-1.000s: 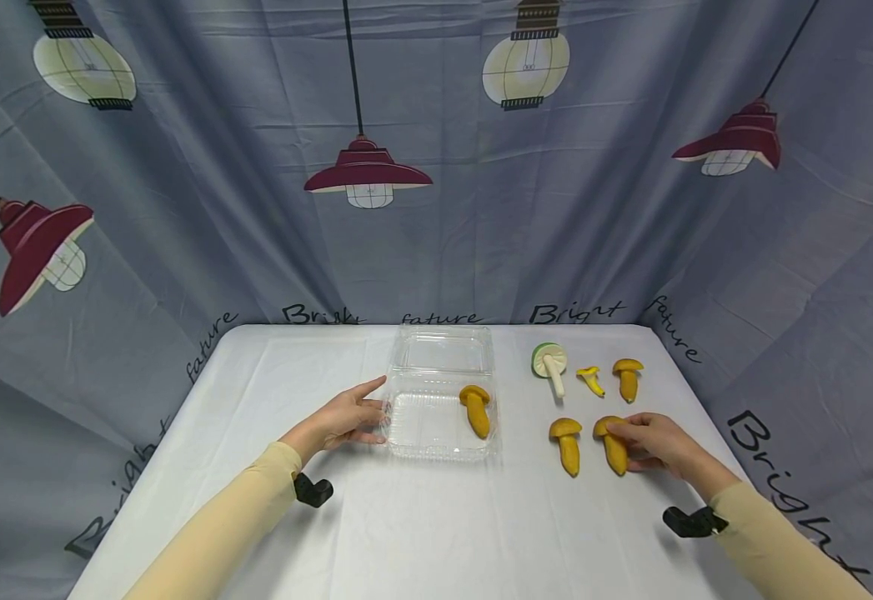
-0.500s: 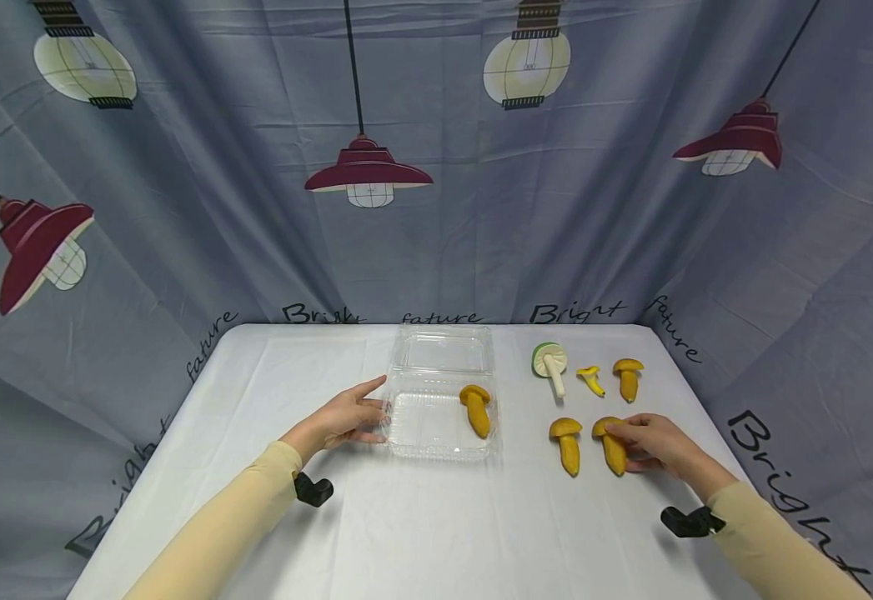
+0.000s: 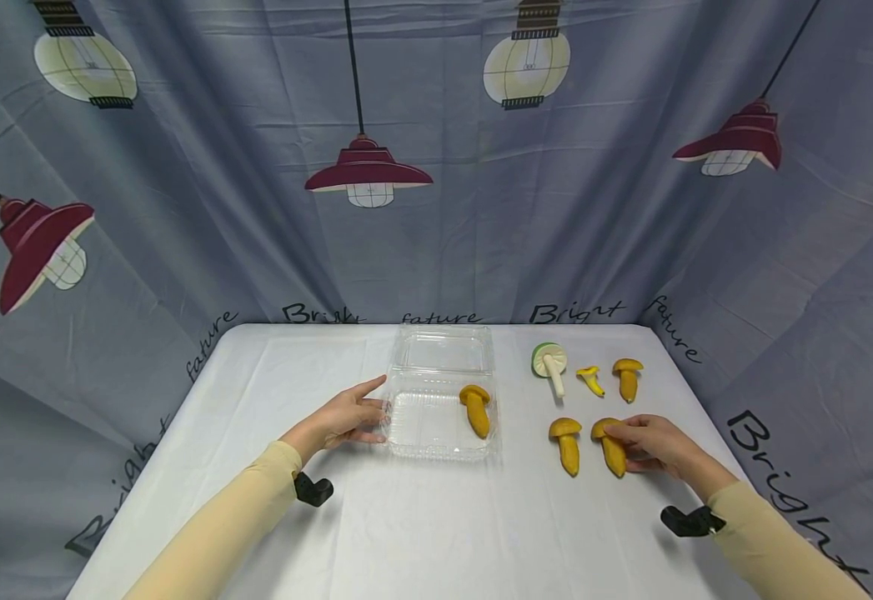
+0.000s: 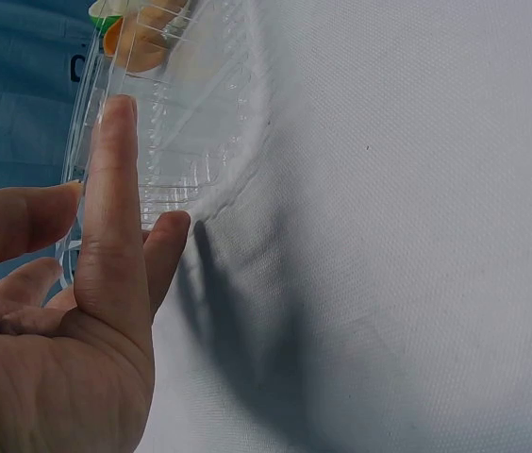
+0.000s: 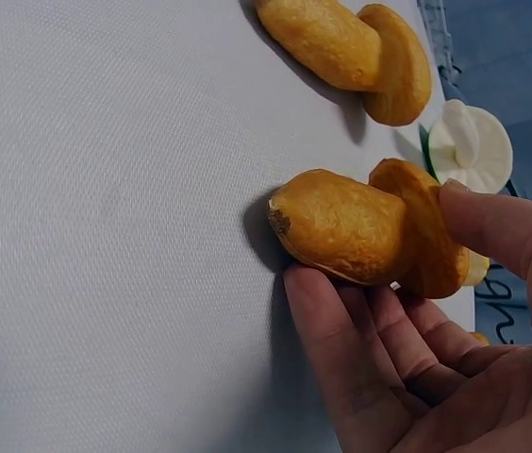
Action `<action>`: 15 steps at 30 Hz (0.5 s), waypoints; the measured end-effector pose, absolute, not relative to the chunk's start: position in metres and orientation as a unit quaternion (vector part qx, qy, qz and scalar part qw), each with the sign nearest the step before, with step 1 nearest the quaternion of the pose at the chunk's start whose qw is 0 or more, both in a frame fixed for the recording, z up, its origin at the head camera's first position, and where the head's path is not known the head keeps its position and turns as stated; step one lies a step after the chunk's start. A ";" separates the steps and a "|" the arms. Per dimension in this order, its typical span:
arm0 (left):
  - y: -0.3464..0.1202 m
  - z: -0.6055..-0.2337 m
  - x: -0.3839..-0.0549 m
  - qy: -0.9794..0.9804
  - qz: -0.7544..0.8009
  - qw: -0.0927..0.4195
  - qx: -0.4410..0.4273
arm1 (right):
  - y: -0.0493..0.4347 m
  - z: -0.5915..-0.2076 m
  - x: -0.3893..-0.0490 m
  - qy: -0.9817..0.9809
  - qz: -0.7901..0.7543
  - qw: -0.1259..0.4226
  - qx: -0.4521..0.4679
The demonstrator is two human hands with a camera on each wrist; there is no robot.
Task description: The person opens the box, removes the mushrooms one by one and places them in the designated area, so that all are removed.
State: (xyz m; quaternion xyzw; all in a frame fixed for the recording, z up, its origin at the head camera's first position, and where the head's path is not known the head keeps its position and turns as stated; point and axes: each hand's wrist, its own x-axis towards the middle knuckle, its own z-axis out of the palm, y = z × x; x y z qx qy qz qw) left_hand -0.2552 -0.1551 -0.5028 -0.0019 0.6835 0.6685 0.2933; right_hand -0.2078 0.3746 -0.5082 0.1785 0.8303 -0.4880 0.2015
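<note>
In the head view a clear plastic clamshell box (image 3: 424,425) lies opened out on the white table, its lid (image 3: 442,348) folded back. One brown mushroom (image 3: 476,412) lies in the right part of its base. My left hand (image 3: 342,418) is at the box's left wall, fingers mostly straight and fingertips right at the rim (image 4: 162,198). To the right, my right hand (image 3: 654,442) pinches another brown mushroom (image 5: 346,226), thumb on its cap and fingers along the stem. That mushroom is close over the cloth, its stem end toward the near side.
Left of the right hand lies another brown mushroom (image 3: 566,446). Farther back are a green-capped mushroom with a white stem (image 3: 554,371), a small yellow mushroom (image 3: 590,381) and a brown one (image 3: 628,380). A grey-blue curtain (image 3: 436,250) hangs behind the table.
The right hand has shifted very slightly to the left with the mushroom it pinches. The left hand and the box have stayed in place.
</note>
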 end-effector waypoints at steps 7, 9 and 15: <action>-0.155 -0.503 -0.255 0.682 0.670 0.294 -0.002 | 0.374 -0.507 -0.208 0.834 -0.486 0.200 0.169; -0.156 -0.503 -0.255 0.682 0.670 0.293 -0.001 | 0.374 -0.507 -0.208 0.833 -0.487 0.201 0.170; -0.156 -0.504 -0.255 0.681 0.671 0.294 0.000 | 0.375 -0.508 -0.208 0.830 -0.488 0.205 0.175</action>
